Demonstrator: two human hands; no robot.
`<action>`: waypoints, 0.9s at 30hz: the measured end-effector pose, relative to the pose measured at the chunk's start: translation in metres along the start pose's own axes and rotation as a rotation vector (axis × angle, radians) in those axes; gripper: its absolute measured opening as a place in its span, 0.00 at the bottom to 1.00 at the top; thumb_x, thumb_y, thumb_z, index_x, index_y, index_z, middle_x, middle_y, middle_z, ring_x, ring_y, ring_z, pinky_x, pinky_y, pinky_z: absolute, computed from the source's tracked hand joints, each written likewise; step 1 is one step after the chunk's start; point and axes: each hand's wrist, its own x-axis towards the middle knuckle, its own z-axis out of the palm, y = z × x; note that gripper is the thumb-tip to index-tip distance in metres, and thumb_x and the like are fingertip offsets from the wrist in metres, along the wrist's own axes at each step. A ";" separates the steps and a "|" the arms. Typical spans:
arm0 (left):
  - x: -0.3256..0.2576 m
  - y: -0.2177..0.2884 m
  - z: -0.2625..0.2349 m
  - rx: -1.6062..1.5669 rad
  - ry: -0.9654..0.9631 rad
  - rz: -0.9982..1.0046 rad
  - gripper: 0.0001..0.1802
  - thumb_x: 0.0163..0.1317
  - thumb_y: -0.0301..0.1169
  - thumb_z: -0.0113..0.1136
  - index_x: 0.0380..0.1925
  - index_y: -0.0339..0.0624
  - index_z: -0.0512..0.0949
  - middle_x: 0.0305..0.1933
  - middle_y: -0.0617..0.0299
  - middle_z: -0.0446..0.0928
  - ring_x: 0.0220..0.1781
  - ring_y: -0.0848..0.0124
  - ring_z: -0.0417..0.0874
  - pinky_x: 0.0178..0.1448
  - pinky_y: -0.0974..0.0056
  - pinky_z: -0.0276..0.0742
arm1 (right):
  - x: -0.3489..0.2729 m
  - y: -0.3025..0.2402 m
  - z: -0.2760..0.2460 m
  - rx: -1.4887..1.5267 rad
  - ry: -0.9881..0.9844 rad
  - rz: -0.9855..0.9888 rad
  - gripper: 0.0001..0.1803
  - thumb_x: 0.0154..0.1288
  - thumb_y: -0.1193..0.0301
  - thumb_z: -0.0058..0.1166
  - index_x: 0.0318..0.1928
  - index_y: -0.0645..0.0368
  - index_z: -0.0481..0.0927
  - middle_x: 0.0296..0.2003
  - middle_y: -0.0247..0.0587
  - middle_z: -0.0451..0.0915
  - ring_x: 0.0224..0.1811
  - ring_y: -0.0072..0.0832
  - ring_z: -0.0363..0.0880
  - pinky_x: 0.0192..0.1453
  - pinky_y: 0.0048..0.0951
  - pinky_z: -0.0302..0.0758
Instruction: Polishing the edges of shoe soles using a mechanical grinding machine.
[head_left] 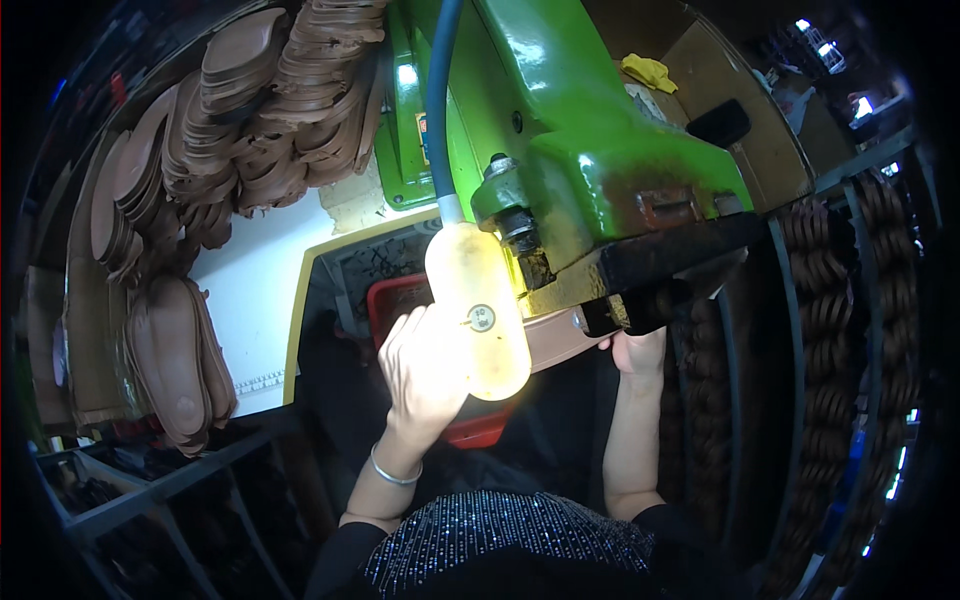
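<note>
A brown shoe sole lies level under the dark metal head of a green machine. My left hand, with a bracelet at its wrist, is closed at the sole's left end; its fingertips are lost behind a glowing yellowish lamp. At the sole's right end my right hand grips the edge with bent fingers, partly covered by the machine head. The lamp hangs from a blue-grey hose and hides the sole's left part.
Stacks of brown soles stand at the back left, with more soles on the white tabletop. A red bin sits below. Racks of soles line the right; a cardboard box with a yellow cloth is behind.
</note>
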 end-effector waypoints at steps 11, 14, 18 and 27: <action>0.030 -0.023 -0.051 -0.001 -0.332 -0.081 0.19 0.32 0.34 0.77 0.17 0.37 0.73 0.17 0.56 0.76 0.17 0.69 0.78 0.24 0.69 0.72 | -0.023 0.021 0.036 0.244 -0.159 0.139 0.11 0.64 0.78 0.44 0.46 0.70 0.70 0.33 0.45 0.78 0.24 0.30 0.80 0.16 0.28 0.79; 0.016 -0.036 -0.062 -0.034 -0.332 -0.355 0.22 0.27 0.34 0.79 0.17 0.37 0.73 0.18 0.56 0.76 0.19 0.68 0.78 0.25 0.68 0.73 | -0.032 0.039 0.043 0.131 -0.171 0.072 0.20 0.63 0.79 0.49 0.56 0.63 0.69 0.47 0.40 0.75 0.47 0.29 0.75 0.51 0.29 0.73; 0.009 -0.033 -0.069 0.169 -0.303 -0.218 0.21 0.27 0.35 0.78 0.18 0.38 0.75 0.19 0.58 0.76 0.21 0.65 0.78 0.28 0.65 0.74 | -0.030 0.050 0.042 -0.077 -0.167 -0.109 0.06 0.59 0.84 0.50 0.37 0.65 0.74 0.26 0.29 0.73 0.24 0.11 0.67 0.28 0.14 0.66; 0.019 -0.015 -0.018 -0.126 -0.143 0.074 0.15 0.42 0.37 0.64 0.24 0.37 0.75 0.24 0.57 0.74 0.26 0.57 0.75 0.33 0.59 0.70 | -0.021 0.000 0.025 0.078 -0.070 0.056 0.12 0.65 0.76 0.50 0.48 0.66 0.69 0.32 0.37 0.76 0.27 0.22 0.77 0.22 0.23 0.76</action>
